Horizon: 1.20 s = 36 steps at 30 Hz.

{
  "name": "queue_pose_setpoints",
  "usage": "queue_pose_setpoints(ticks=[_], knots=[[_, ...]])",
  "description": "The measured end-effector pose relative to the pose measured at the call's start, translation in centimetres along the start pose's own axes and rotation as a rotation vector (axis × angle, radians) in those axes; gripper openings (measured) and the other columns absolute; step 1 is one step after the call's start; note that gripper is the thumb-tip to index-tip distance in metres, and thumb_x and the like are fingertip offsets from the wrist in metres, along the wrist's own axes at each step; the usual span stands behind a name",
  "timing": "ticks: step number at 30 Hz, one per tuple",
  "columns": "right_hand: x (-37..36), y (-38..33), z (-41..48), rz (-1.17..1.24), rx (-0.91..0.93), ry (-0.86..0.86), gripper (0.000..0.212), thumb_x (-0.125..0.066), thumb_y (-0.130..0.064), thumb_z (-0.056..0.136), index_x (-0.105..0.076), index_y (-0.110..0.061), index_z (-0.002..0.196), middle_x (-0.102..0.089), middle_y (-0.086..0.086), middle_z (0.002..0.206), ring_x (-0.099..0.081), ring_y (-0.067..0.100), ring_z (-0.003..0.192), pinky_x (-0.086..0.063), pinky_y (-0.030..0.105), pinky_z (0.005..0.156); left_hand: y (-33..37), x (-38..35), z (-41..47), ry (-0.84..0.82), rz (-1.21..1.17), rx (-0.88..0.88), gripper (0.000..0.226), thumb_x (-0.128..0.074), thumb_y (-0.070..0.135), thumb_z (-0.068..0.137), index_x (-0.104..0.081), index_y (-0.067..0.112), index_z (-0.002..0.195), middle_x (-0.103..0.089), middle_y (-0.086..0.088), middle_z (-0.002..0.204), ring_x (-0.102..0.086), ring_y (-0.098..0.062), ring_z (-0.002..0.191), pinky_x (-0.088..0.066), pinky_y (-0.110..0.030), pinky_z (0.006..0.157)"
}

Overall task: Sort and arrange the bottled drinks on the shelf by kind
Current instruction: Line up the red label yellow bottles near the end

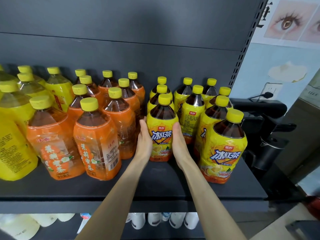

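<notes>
**Both hands on the front iced tea bottle**

The left hand (145,141) and the right hand (179,142) are placed on the two sides of one iced tea bottle (161,135), which has a yellow label, dark tea and a yellow cap. The grip of each hand is spread: the fingers lie straight and flat against the label, the left palm on the bottle's left side and the right palm on its right side. The thumbs I cannot see clearly. The bottle stands upright on the dark shelf (155,184), at the front of its row, near the middle of the shelf.

Behind it and to its right stand the other yellow-label bottles (225,153) of the same kind, in rows. One of them is nearest to the shelf's front edge, at the right. Just beside the left hand, the orange-label bottles (97,144) form their own group, also with yellow caps. Further left are the all-yellow bottles (10,135) with a paler drink. On the level below, white bottles (154,220) are visible. Right of the shelf there is a black appliance (266,144).
</notes>
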State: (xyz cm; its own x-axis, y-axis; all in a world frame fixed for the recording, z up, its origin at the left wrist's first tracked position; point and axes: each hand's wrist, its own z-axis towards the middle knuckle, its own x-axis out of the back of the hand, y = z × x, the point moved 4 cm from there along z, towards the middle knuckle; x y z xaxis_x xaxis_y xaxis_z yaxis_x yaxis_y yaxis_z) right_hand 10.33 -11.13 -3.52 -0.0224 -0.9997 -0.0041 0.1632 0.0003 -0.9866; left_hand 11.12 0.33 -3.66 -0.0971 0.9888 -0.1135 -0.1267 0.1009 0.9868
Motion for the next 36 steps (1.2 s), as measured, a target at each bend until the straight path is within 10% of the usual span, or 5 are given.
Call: queue_pose_setpoints(ticks=[3,8,17,36], knots=[[0.1,0.2,0.7,-0.018,0.012,0.004,0.084,-0.028,-0.074,0.079,-0.027,-0.028,0.150,-0.047,-0.007,0.142,-0.049,-0.002,0.121,-0.047,0.012,0.090,-0.1,0.0,0.5,0.018,0.011,0.006,0.080,-0.018,0.070,0.080,-0.047,0.023,0.138,-0.061,0.021,0.100,-0.059,0.019,0.082,-0.044,0.000,0.062],[-0.1,-0.1,1.4,0.004,0.050,0.007,0.076,-0.030,-0.068,0.081,-0.031,-0.028,0.145,-0.050,-0.024,0.120,-0.054,-0.024,0.097,-0.045,0.002,0.072,-0.3,-0.1,1.6,0.003,0.019,0.060,0.092,-0.015,0.076,0.074,-0.039,0.020,0.144,-0.054,-0.005,0.137,-0.052,-0.014,0.123,-0.042,-0.034,0.106],[-0.1,0.0,1.8,0.004,0.051,0.029,0.056,-0.030,-0.066,0.083,-0.038,-0.037,0.130,-0.053,-0.024,0.117,-0.054,-0.023,0.096,-0.045,0.001,0.072,-0.4,-0.1,2.3,0.028,0.050,0.021,0.090,-0.013,0.074,0.077,-0.035,0.020,0.146,-0.046,-0.007,0.145,-0.043,-0.019,0.132,-0.034,-0.042,0.113],[1.2,-3.2,-3.3,-0.264,0.133,0.298,0.045,-0.053,-0.040,0.096,-0.053,-0.015,0.133,-0.063,-0.005,0.123,-0.057,0.009,0.115,-0.048,0.033,0.100,3.3,1.7,-3.1,0.089,0.208,-0.228,0.036,-0.046,0.022,0.100,-0.049,0.012,0.135,-0.057,-0.007,0.131,-0.054,-0.015,0.121,-0.047,-0.036,0.101]])
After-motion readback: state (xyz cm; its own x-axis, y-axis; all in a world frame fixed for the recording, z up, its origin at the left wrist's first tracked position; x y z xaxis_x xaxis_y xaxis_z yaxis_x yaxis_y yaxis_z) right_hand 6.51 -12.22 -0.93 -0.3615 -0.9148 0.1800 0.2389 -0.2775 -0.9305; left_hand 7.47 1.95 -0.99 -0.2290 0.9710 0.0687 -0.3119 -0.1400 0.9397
